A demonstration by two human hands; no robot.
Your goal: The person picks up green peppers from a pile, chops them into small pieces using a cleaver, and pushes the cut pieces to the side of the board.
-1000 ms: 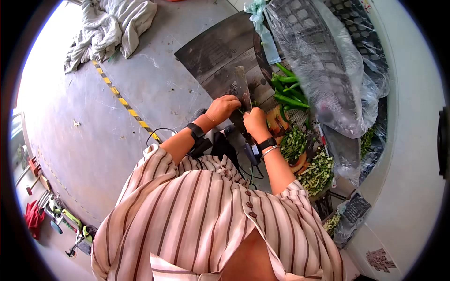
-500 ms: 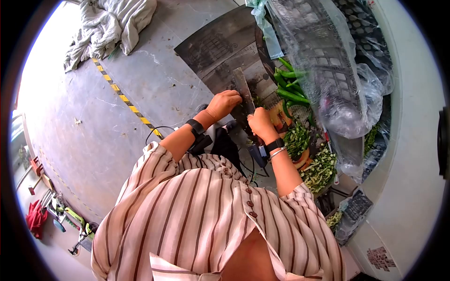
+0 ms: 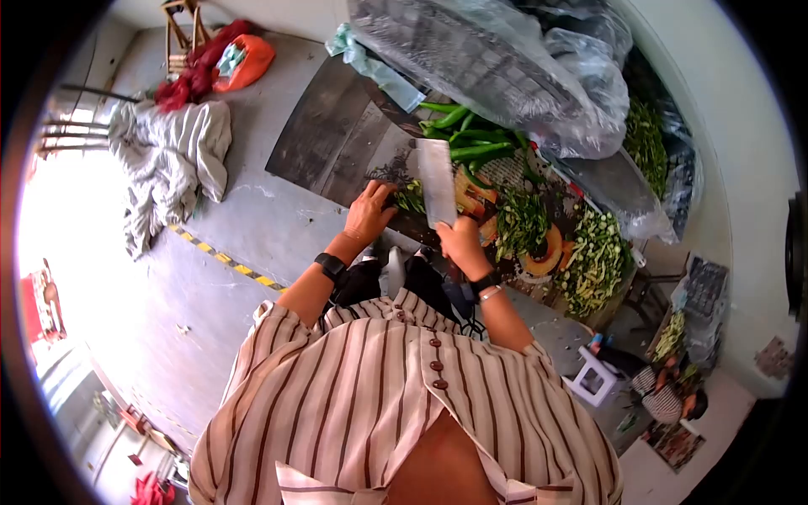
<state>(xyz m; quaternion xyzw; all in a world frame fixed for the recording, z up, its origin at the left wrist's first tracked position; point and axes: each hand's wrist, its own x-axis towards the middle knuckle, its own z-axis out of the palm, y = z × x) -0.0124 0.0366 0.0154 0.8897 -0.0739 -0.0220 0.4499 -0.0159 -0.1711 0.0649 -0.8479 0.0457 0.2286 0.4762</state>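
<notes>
A wide-bladed knife [image 3: 436,181] is in my right hand [image 3: 462,246], its blade pointing away from me over the low wooden table [image 3: 328,135]. My left hand [image 3: 369,212] has its fingers bent together at a small heap of cut green pieces [image 3: 410,197], left of the blade. Whole green peppers [image 3: 480,145] lie just beyond and right of the knife. Right of my right hand are a pile of chopped greens [image 3: 520,220] and a larger pile of pale green cut pieces [image 3: 594,265].
Clear plastic sheeting [image 3: 505,76] covers the table's far right side. A crumpled grey cloth [image 3: 168,160] and an orange bag [image 3: 247,63] lie on the floor at the left. A white stool [image 3: 594,376] stands at the lower right, near another person [image 3: 661,396].
The view has turned, bringing the other person and stool into sight. The blade has moved right, away from my left hand, uncovering the small green heap beside it.
</notes>
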